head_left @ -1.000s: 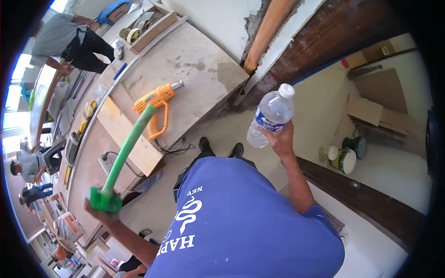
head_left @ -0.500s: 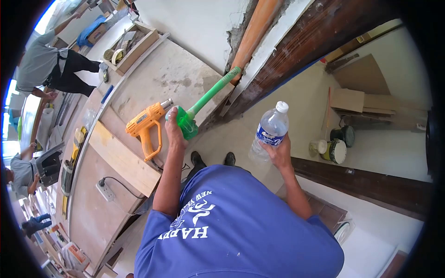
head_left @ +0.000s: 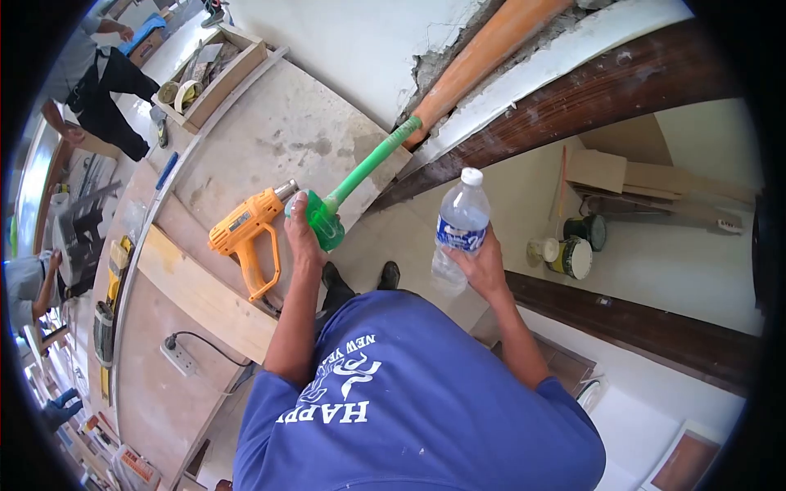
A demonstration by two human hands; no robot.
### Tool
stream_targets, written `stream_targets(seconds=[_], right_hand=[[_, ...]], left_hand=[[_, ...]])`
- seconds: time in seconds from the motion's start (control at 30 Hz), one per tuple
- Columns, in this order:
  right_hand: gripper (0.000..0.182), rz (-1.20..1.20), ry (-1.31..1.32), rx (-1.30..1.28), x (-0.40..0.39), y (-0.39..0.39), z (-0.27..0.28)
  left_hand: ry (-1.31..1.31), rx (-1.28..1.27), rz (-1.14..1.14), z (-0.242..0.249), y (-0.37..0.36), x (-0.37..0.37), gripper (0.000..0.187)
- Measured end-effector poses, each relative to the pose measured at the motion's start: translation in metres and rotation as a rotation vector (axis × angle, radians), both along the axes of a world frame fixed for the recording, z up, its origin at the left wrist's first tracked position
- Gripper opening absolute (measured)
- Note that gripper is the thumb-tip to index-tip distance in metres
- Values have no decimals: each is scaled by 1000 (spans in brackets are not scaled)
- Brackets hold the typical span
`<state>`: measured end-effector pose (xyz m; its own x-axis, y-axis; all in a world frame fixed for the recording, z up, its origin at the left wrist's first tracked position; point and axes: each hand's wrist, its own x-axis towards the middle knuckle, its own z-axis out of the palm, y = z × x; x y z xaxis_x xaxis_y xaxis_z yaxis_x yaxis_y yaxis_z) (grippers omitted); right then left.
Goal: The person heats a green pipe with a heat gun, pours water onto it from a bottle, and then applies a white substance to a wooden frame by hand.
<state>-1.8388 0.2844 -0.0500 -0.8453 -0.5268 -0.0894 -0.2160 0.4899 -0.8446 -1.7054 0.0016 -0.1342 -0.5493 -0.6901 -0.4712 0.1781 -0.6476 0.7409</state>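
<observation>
My left hand (head_left: 303, 237) is closed around a see-through green plastic funnel (head_left: 329, 230) with a long green tube (head_left: 370, 168). The tube slants up to the lower end of an orange pipe (head_left: 483, 69) set in a broken-out groove in the wall. In my right hand (head_left: 481, 266) is a clear plastic water bottle (head_left: 465, 203), held upright with its white cap on and its blue label facing me. Just left of my left hand, an orange heat gun (head_left: 248, 231) rests on the wooden bench (head_left: 286, 123).
A wooden box (head_left: 214, 78) of odds and ends sits on the bench's far side. A white power strip (head_left: 178, 358) with a plugged-in cord lies at the left. Paint buckets (head_left: 573, 258) and cardboard (head_left: 602, 170) are beyond the dark wooden frame (head_left: 565, 114). People (head_left: 106, 90) stand at far left.
The view has shifted, so the bench, hands and bottle appear slightly further left. Both hands keep their hold, and the funnel and bottle stay in about the same pose.
</observation>
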Motion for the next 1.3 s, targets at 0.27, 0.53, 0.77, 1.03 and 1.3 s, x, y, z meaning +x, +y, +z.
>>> stream_targets(seconds=[0.27,0.53,0.77,1.03,1.3], right_hand=[[61,34,-63,-8,-32,-44,-15],[46,50,-238,-15,-51,-63,-12],[46,35,-283,-18,-48,-66,-6],[40,27,-446,-26,-47,-82,4],[31,-38,-718,-62,-42,-93,19]], left_hand=[[3,-21,-30,-17,10,4,52],[-31,-168,69,-23,56,2,33],[2,-200,79,-19,60,-2,27],[-20,-237,98,-17,48,-1,28],[-14,-260,120,-24,51,-2,30]])
